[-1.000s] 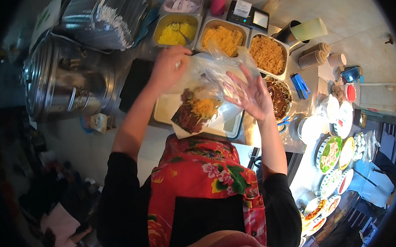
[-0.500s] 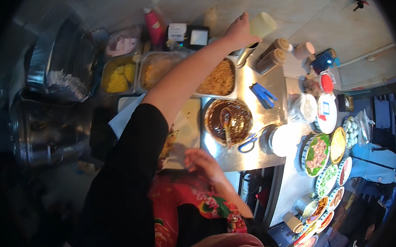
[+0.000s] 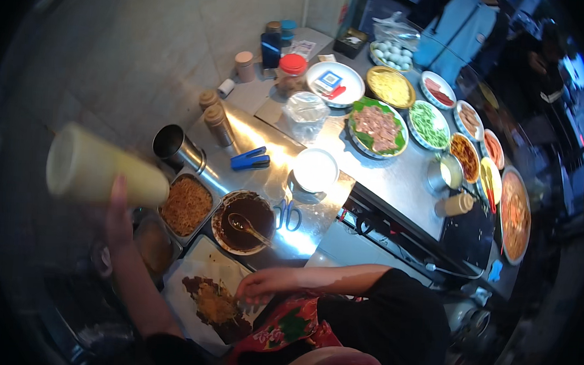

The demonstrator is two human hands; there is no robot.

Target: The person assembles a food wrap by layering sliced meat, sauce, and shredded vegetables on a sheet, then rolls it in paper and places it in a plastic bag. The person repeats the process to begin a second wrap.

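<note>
My left hand (image 3: 118, 206) grips a pale yellow squeeze bottle (image 3: 98, 169), raised and tilted at the left, its broad end toward the upper left. Below, on white paper (image 3: 188, 329), lies a flat dark-brown food piece topped with orange-brown crumbs and shreds (image 3: 216, 303). Beside its right edge hovers my right hand (image 3: 263, 283), empty, fingers loosely bent and apart. Just beyond the paper stands a bowl of dark brown sauce (image 3: 228, 205) with a spoon (image 3: 253, 232) in it. A metal tray of brown crumbs (image 3: 186, 207) is left of the bowl.
Blue-handled scissors (image 3: 289, 215), a blue stapler (image 3: 250, 159), a white bowl (image 3: 316, 170) and a steel cup (image 3: 172, 143) stand on the steel counter. Two squeeze bottles (image 3: 219, 124) are near the wall. Several food dishes (image 3: 377, 127) line the right-hand counter. A person (image 3: 458, 29) is beyond.
My left hand has lifted the pale yellow squeeze bottle from the counter's far side and swung it left and nearer. The view has turned to the right. My right hand stays by the food.
</note>
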